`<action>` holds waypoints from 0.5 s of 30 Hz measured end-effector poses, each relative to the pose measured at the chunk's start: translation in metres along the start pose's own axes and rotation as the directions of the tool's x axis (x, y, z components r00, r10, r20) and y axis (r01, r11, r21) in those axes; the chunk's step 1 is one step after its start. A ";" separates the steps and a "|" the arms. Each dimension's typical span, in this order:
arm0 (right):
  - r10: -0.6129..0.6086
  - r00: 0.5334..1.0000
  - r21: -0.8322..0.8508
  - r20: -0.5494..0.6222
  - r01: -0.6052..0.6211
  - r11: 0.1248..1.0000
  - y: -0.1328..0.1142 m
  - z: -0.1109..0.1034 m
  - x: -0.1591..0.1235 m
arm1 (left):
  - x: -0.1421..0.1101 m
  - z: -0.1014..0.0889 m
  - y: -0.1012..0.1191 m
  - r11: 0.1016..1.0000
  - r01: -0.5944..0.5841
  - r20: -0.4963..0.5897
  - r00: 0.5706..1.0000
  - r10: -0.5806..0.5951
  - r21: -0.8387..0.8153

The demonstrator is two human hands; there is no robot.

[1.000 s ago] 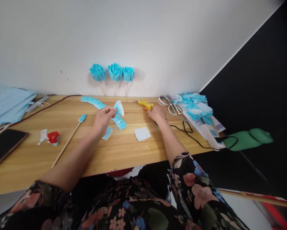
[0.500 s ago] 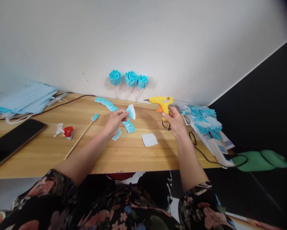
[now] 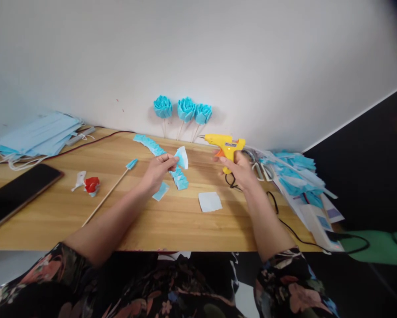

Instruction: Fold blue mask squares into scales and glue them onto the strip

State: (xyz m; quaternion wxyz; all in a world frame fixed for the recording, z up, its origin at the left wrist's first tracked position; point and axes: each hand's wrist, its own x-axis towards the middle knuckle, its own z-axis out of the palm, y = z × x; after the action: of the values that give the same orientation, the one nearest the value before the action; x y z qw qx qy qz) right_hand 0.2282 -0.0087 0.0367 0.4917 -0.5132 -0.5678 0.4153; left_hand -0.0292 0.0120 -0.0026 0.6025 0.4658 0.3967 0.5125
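Between the thumb and fingers of my left hand (image 3: 159,170) is a small blue-and-white fabric petal (image 3: 181,157). My right hand (image 3: 240,168) grips the handle of a yellow glue gun (image 3: 225,143), fingers around its orange trigger, nozzle pointing left. Behind and below my left hand lies a row of crinkled blue pieces (image 3: 148,144). A flat blue piece (image 3: 161,191) is just under that hand. Left of it rests a wooden stick (image 3: 107,194) with a blue tip (image 3: 131,164). A white square (image 3: 210,201) lies on the table between my forearms.
Three blue fabric flowers (image 3: 186,109) on sticks lean against the wall. Blue face masks (image 3: 39,134), a phone (image 3: 19,194) and a red wrapper (image 3: 91,185) are at left. At right are scissors (image 3: 263,172), blue scraps (image 3: 294,174) and a black cord (image 3: 294,232).
The fingers of my right hand have moved round to the glue gun's trigger. My left hand keeps its pinch on the petal. The camera view has shifted slightly.
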 end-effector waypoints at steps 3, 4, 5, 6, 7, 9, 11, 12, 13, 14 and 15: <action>0.044 0.998 0.048 -0.035 -0.043 0.998 0.012 0.002 -0.005 | 0.001 -0.001 -0.002 1.000 -0.007 0.005 1.000 0.007 0.007; 0.042 0.998 0.064 -0.047 -0.039 0.997 0.015 0.002 -0.006 | 0.001 -0.001 -0.003 1.000 -0.010 0.006 1.000 0.010 0.008; 0.034 0.998 0.081 -0.049 -0.030 0.996 0.018 0.002 -0.007 | 0.001 -0.001 -0.004 1.000 -0.012 0.006 1.000 0.012 0.010; 0.022 0.999 0.098 -0.045 -0.018 0.995 0.019 0.002 -0.008 | 0.002 -0.002 -0.004 1.000 -0.012 0.004 1.000 0.012 0.010; 0.012 0.999 0.113 -0.036 -0.008 0.994 0.020 0.001 -0.008 | 0.002 -0.002 -0.005 1.000 -0.011 -0.001 1.000 0.011 0.012; 0.006 1.000 0.132 -0.006 -0.005 0.991 0.021 0.001 -0.008 | 0.002 -0.002 -0.005 1.000 -0.009 -0.017 1.000 0.009 0.022; 0.006 1.000 0.138 0.030 -0.010 0.990 0.022 0.002 -0.009 | 0.002 -0.002 -0.004 0.999 -0.010 -0.028 1.000 0.012 0.042; 0.006 0.999 0.141 0.046 -0.013 0.990 0.023 0.003 -0.009 | 0.002 -0.002 -0.004 0.999 -0.012 -0.029 0.999 0.014 0.048; 0.008 0.998 0.145 0.063 -0.017 0.989 0.024 0.004 -0.010 | 0.002 -0.002 -0.004 0.999 -0.014 -0.028 0.999 0.016 0.049; 0.006 0.997 0.152 0.079 -0.018 0.988 0.025 0.005 -0.011 | 0.002 -0.002 -0.004 0.999 -0.016 -0.025 1.000 0.018 0.045; 0.000 0.996 0.159 0.094 -0.015 0.987 0.027 0.006 -0.012 | 0.002 -0.002 -0.003 0.999 -0.019 -0.023 1.000 0.019 0.039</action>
State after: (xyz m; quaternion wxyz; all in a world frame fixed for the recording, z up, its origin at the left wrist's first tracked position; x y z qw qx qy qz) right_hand 0.2264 -0.0166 0.0079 0.5024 -0.4545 -0.5532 0.4848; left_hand -0.0300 0.0143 -0.0065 0.5837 0.4752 0.4093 0.5157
